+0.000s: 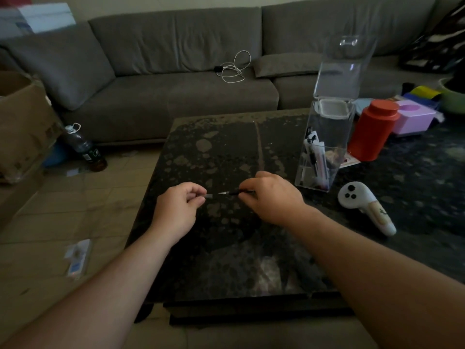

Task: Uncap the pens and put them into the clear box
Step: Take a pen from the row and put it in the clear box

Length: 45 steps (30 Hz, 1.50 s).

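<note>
Over the dark table, my right hand (270, 196) pinches a black pen (232, 192) whose bare tip points left. My left hand (180, 206) pinches the pen's cap (208, 196), a small gap away from the tip. The clear box (324, 147) stands upright to the right of my right hand, its lid flipped up. Several pens (314, 157) lean inside it on the left.
A dark mottled coffee table (226, 248) lies under my hands. A white controller (362, 205) rests right of the box, a red canister (372, 129) and pink box (412, 119) behind it. A grey sofa (176, 71) with a white cable stands beyond. Bottle and cardboard box at left.
</note>
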{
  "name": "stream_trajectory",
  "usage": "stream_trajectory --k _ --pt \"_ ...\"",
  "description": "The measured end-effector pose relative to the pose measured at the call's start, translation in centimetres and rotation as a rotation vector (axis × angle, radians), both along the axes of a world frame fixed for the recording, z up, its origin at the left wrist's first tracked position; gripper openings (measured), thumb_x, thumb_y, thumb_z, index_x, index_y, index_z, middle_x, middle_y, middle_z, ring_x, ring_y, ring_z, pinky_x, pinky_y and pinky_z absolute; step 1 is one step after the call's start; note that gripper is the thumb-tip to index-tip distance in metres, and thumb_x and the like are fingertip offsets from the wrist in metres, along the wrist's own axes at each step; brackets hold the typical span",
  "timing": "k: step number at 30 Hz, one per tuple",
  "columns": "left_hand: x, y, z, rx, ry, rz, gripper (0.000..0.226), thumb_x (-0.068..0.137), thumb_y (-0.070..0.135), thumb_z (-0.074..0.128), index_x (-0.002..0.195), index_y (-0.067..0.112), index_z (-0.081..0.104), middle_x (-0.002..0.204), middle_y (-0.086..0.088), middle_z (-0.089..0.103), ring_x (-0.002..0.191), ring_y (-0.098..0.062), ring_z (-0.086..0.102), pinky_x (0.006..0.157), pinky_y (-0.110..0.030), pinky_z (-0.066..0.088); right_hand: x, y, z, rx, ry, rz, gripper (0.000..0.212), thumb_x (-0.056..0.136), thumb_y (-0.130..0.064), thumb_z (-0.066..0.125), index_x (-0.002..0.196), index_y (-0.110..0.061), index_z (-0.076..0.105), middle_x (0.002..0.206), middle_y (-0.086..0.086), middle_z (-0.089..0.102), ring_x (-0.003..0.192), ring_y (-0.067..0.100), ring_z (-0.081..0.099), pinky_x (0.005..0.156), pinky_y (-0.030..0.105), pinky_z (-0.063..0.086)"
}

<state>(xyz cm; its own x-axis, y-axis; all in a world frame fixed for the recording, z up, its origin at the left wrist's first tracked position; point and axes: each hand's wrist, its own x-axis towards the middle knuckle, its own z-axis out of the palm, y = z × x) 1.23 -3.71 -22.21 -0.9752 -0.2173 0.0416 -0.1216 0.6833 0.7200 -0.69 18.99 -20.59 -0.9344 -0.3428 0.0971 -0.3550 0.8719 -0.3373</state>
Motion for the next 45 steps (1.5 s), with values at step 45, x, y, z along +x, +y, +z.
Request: stream_trajectory --k 45 --pt "0.9 5.7 1.7 0.362 0.089 -0.106 0.007 0.098 0.032 0.075 0.102 0.032 0.070 0.086 0.012 0.080 0.083 -0.006 0.074 0.083 -0.039 0.062 1.9 -0.6 3.1 0.025 0.290 -0.004 0.013 0.100 -0.031 0.059 0.109 -0.035 0.066 0.105 -0.007 0.069 0.103 0.026 0.053 0.075 0.040 0.040"
